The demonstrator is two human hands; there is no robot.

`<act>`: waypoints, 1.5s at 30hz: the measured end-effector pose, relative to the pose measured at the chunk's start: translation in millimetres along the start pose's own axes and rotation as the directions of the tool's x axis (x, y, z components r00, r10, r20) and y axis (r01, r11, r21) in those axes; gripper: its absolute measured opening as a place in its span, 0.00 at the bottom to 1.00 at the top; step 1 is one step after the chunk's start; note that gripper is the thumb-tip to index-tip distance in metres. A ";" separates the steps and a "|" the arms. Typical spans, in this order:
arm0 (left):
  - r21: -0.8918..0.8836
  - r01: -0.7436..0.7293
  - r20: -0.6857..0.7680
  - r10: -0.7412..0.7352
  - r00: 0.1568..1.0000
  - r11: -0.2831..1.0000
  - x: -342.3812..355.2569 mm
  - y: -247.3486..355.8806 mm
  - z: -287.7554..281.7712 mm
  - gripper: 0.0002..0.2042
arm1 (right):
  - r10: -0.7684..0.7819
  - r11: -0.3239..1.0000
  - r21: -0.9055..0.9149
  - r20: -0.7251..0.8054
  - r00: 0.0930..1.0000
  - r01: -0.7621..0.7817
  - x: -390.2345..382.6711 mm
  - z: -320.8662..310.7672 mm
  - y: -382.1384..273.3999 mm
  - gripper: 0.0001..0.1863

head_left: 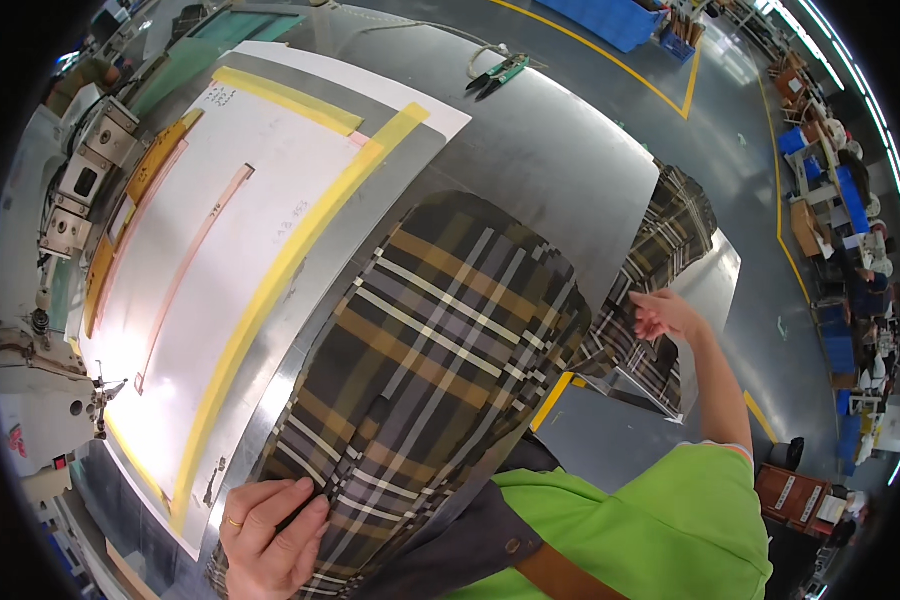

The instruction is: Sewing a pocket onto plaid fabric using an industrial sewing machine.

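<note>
A dark plaid fabric piece [440,310] in brown, grey and white lies across the metal table in front of me, running down to my body. My left hand [275,535], with a ring on one finger, is closed on the near left edge of this plaid fabric, thumb and fingers pressed together. Out to the right, my right hand [665,315] hovers at more plaid fabric [670,225], which lies over a side stand beyond the table edge. Its fingers are apart and partly bent, and I see nothing held in them.
Left of the fabric lies a white template sheet [260,200] with yellow tape borders. A sewing machine [45,420] stands at the far left. Green-handled snips [500,75] rest on the metal table [560,130]. Blue bins [610,20] stand on the floor beyond.
</note>
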State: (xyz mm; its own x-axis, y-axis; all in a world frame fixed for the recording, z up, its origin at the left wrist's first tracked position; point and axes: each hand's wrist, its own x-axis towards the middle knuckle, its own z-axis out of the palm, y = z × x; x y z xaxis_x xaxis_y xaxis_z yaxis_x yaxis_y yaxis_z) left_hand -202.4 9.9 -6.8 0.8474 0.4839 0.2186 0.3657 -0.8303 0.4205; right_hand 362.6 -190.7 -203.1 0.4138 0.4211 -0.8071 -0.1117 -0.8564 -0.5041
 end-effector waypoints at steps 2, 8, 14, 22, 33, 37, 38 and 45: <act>-0.009 -0.009 -0.001 0.009 1.000 1.000 0.2 -2.7 0.6 0.15 | 0.071 0.995 -0.056 -0.129 0.989 -0.079 3.6 -35.2 42.7 0.26; -0.014 0.001 0.008 -0.001 1.000 1.000 -1.0 -5.0 -0.3 0.14 | -0.146 0.917 -0.373 -0.648 0.747 -0.145 -12.2 -18.1 140.9 0.19; -0.005 0.022 -0.005 -0.022 1.000 1.000 0.2 -4.6 2.7 0.14 | 0.205 0.954 -0.134 -0.367 0.907 -0.270 6.2 -60.6 143.8 0.12; 0.001 0.044 -0.008 -0.044 0.999 0.999 -1.0 -5.0 3.6 0.15 | -0.477 0.590 -0.706 -0.697 0.536 -0.392 2.6 -135.2 -43.0 0.12; 0.022 0.077 -0.027 -0.076 0.997 0.997 -1.2 -1.0 3.7 0.15 | -0.885 0.415 -0.855 -0.302 0.353 0.311 54.3 -12.3 -78.9 0.22; 0.013 0.078 -0.024 -0.078 0.997 0.997 0.1 -1.3 1.9 0.15 | -0.923 0.204 -0.771 0.053 0.381 0.603 17.8 79.6 -52.7 0.18; 0.013 0.071 -0.027 -0.071 0.997 0.997 -0.2 -1.7 2.0 0.15 | -0.935 0.146 -0.788 0.089 0.345 0.599 14.1 95.6 -45.4 0.22; 0.009 0.054 -0.051 -0.053 0.997 0.999 -2.5 -3.7 6.6 0.14 | -0.823 0.379 -0.753 -0.009 0.568 0.537 41.5 134.6 3.1 0.31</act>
State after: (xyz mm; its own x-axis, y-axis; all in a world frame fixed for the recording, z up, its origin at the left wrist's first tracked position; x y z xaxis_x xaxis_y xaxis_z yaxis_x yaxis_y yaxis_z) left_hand -203.3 10.0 -14.7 0.8061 0.5409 0.2402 0.4142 -0.8055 0.4239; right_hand 257.8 -135.7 -279.5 0.3354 0.9412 -0.0406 0.8604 -0.3236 -0.3936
